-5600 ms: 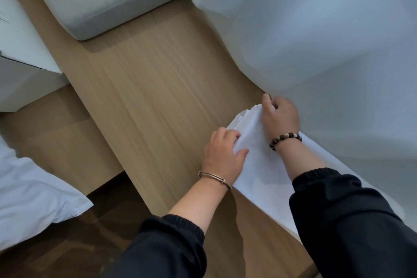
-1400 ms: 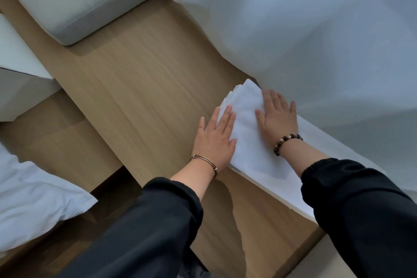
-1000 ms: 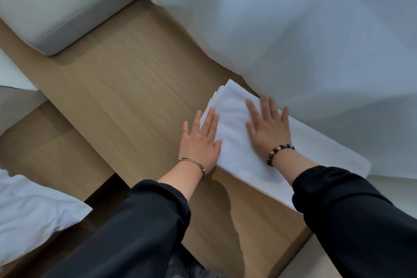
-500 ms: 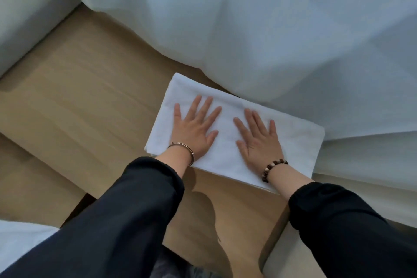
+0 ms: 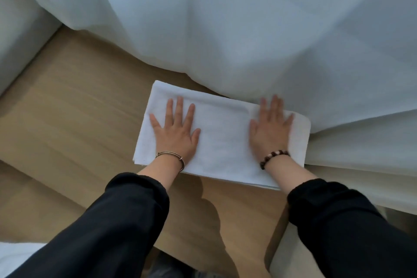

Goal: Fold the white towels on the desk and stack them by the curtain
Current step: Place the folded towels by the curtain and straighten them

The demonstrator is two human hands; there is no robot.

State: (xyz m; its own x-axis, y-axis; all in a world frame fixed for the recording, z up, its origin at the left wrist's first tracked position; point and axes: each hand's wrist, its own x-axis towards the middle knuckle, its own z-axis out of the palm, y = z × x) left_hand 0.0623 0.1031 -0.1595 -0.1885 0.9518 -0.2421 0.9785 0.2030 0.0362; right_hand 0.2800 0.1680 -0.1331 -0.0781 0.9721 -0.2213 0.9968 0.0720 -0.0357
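White terry cloth, folded into a flat rectangular towel (image 5: 222, 142), lies on the pale wood-grain desk (image 5: 79, 108) right at the foot of the sheer white curtain (image 5: 248, 29), whose hem drapes onto the desk and touches the towel's far edge toward the right. Several layers show along the towel's near edge, so it may be more than one piece; I cannot tell how many. The left hand (image 5: 174, 133) lies palm down on the towel's left half, fingers straight and spread, gripping nothing. The right hand (image 5: 269, 131) lies palm down on the right half in the same way, fingers splayed, its fingertips reaching the curtain hem; it is slightly blurred. The two hands are well apart, with bare towel between them. A thin metal bangle (image 5: 171, 157) circles the left wrist and a dark beaded bracelet (image 5: 273, 158) circles the right, and both forearms come out of black sleeves (image 5: 112, 221). A pale grey upholstered cushion (image 5: 20, 29) sits on the desk at the upper left, partly behind the curtain. A patch of white fabric (image 5: 15, 255) shows at the lower left corner.
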